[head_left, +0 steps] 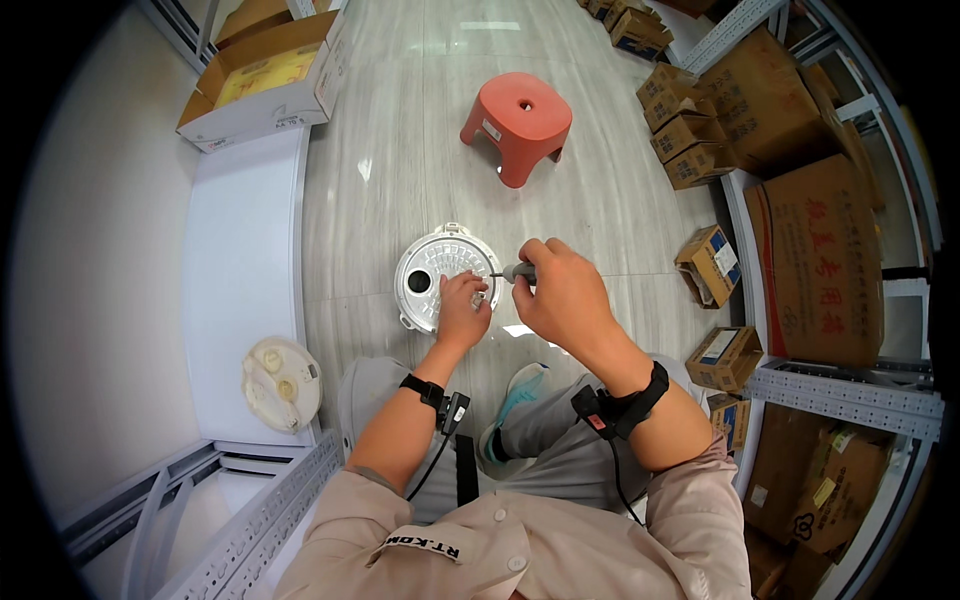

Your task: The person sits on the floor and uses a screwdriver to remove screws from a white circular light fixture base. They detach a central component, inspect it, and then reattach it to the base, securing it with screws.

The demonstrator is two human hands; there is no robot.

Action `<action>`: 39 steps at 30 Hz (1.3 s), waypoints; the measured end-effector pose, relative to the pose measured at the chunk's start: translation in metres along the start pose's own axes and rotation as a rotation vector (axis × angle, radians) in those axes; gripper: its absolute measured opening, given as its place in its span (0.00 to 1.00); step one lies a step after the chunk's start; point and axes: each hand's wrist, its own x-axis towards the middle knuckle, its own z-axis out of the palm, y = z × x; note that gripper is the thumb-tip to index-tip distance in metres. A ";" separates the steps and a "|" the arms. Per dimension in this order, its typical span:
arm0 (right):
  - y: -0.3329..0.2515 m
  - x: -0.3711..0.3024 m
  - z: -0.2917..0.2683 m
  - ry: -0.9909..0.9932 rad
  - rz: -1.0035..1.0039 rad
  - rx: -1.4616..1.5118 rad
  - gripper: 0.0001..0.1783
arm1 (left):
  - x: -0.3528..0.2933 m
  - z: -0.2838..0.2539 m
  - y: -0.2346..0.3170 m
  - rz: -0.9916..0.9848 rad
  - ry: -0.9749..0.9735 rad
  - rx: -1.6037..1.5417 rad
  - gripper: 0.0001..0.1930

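On the floor in front of me lies a round lid (pixel 432 262) with a white rim and a silver inner plate, like that of a rice cooker. A dark round hole (pixel 419 281) shows on its left side. My left hand (pixel 464 308) rests on the lid's right part with its fingers stretched out. In my right hand (pixel 562 291) is a screwdriver (pixel 516 272) with a grey handle, gripped with the fingers wrapped round it. Its thin shaft points left and reaches the lid's right edge, close to my left fingertips. Whether the tip sits on a screw is too small to tell.
A red plastic stool (pixel 525 115) stands farther ahead on the floor. On the white shelf (pixel 245 215) at left are a round cream-coloured cover (pixel 283 385) and an open carton (pixel 265 90). Cardboard boxes (pixel 815 260) line the right-hand shelving, with small open ones (pixel 708 265) near the floor.
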 end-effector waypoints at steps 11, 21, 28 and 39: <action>0.014 0.000 0.001 0.040 0.057 -0.026 0.14 | 0.020 0.000 0.025 -0.111 0.082 0.163 0.27; 0.024 -0.001 -0.010 0.059 0.080 0.020 0.14 | 0.021 0.006 0.030 -0.027 -0.013 0.428 0.38; 0.020 0.002 -0.006 0.023 0.033 0.054 0.11 | 0.008 -0.015 0.030 0.010 -0.191 0.316 0.37; 0.004 0.008 0.004 -0.167 0.136 -0.085 0.14 | -0.006 -0.022 0.023 0.053 -0.222 0.207 0.30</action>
